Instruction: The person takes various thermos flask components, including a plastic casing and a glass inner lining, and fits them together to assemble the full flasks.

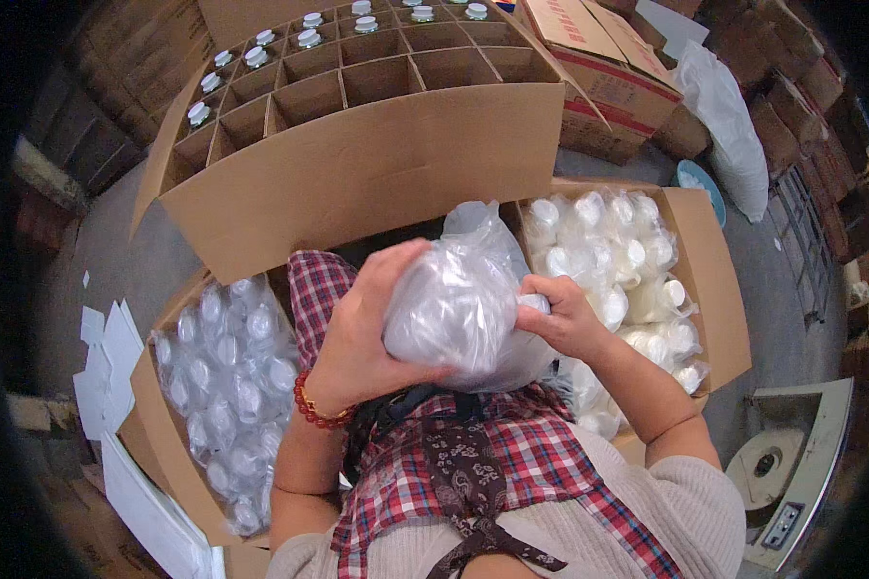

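In front of my lap I hold a large clear bottle (446,314) loosely wrapped in a thin plastic bag. My left hand (362,314) is spread round the bottle's left side, with the thumb below it. My right hand (568,314) is closed at its narrow right end, pinching a small greyish piece, perhaps the neck or the bunched plastic. Loose film (483,227) stands up behind the bottle. Left of my left arm, a carton holds several clear bagged bottles (227,386). Beside my right hand, another carton holds bagged bottles with white caps (613,261).
Ahead stands a tall divided carton (386,164); capped bottles (308,39) fill some of its cells, while its nearest row looks unfilled. Behind it at right are a closed carton (598,68), a white sack (724,125) and a blue basin (700,183). White sheets (107,372) lie far left.
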The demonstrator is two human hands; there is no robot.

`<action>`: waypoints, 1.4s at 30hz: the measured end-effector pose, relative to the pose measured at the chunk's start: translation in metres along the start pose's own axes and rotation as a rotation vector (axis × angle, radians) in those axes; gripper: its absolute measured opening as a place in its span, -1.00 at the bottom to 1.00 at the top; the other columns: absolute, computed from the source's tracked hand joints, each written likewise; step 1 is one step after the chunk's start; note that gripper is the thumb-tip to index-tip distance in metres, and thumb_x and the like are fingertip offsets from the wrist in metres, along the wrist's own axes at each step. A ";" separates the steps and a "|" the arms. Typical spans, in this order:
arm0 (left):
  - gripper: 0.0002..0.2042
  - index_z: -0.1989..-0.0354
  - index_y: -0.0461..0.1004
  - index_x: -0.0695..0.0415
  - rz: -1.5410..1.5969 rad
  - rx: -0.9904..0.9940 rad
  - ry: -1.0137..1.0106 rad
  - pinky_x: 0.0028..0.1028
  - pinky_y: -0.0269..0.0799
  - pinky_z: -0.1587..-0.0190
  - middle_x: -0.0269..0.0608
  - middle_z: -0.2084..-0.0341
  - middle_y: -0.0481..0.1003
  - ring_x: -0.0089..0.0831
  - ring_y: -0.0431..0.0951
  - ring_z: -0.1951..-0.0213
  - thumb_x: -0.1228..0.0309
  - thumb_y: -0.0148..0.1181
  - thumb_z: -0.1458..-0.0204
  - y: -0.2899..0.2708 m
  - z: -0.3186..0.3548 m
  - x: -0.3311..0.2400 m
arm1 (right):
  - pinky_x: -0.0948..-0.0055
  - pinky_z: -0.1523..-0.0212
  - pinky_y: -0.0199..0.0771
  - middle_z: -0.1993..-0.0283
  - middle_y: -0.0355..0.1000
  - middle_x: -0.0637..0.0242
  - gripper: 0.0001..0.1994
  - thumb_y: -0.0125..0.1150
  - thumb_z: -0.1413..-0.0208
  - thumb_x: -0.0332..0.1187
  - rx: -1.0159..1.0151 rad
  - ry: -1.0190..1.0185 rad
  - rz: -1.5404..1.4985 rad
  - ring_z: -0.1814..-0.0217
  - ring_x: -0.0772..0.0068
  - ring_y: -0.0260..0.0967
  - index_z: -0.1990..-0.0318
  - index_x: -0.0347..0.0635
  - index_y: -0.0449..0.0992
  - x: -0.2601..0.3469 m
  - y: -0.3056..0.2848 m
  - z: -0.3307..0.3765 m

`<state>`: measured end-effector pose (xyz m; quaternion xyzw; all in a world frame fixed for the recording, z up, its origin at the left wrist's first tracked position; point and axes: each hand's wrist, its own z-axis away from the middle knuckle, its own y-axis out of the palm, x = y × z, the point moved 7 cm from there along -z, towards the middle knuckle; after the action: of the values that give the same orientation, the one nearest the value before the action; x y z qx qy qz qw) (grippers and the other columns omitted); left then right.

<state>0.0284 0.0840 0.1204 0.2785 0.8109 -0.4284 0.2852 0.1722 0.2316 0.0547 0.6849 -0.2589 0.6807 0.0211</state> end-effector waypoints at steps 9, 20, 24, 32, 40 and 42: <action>-0.64 0.18 0.47 0.21 -0.319 -0.282 0.137 -0.43 0.36 0.38 -0.14 0.40 0.41 -0.29 0.41 0.42 0.47 0.41 0.19 -0.034 0.023 -0.021 | 0.50 0.47 0.31 0.58 0.40 0.38 -0.75 0.26 -0.07 -0.24 -0.119 -0.091 -0.191 0.51 0.62 0.31 0.46 -0.26 0.48 -0.016 0.003 -0.011; -0.82 0.39 0.26 0.15 0.214 -0.827 -0.098 -0.40 0.32 0.17 -0.20 0.38 0.30 -0.43 0.32 0.34 0.37 -0.11 -0.25 -0.100 0.046 -0.030 | 0.26 0.25 0.45 0.31 0.47 0.12 -0.58 0.43 0.15 -0.16 0.298 -0.457 0.149 0.27 0.07 0.46 0.19 -0.17 0.46 -0.004 0.088 -0.046; -0.81 0.29 0.24 0.14 0.778 -0.719 0.039 -0.54 0.38 0.41 -0.24 0.49 0.23 -0.51 0.34 0.49 0.29 -0.14 -0.28 -0.127 0.058 -0.046 | 0.19 0.17 0.45 0.20 0.45 0.15 -0.50 0.41 0.19 -0.23 0.287 -0.522 0.303 0.18 0.07 0.43 0.06 -0.16 0.41 0.013 0.098 -0.053; -0.75 0.00 0.37 0.29 -1.689 -0.993 -0.213 -0.50 0.40 0.13 -0.11 0.21 0.44 -0.37 0.47 0.23 0.45 -0.02 -0.20 -0.287 0.204 -0.140 | 0.28 0.16 0.48 0.20 0.47 0.11 -0.56 0.40 0.09 -0.25 0.040 -0.418 0.309 0.19 0.05 0.47 0.07 -0.17 0.40 0.014 0.081 -0.064; -0.31 -0.21 0.27 0.04 -0.843 -0.076 -0.636 -0.35 0.43 0.06 -0.10 -0.10 0.35 -0.20 0.49 0.05 0.16 0.33 0.16 -0.178 0.155 0.015 | 0.37 0.22 0.49 0.33 0.53 0.06 -0.62 0.42 0.05 -0.24 0.067 -0.091 0.077 0.24 0.21 0.55 0.21 -0.25 0.39 -0.015 0.095 -0.068; -0.13 -0.28 0.19 -0.04 -0.650 0.206 -0.523 -0.30 0.49 0.11 -0.05 -0.20 0.26 -0.07 0.50 0.04 -0.03 0.42 0.27 -0.116 0.117 0.030 | 0.37 0.21 0.50 0.34 0.52 0.06 -0.63 0.43 0.07 -0.25 0.091 -0.092 0.118 0.23 0.19 0.55 0.23 -0.25 0.39 -0.013 0.095 -0.067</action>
<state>-0.0467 -0.0647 0.1067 -0.0824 0.7098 -0.6311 0.3020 0.0749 0.1792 0.0169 0.6991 -0.2685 0.6598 -0.0620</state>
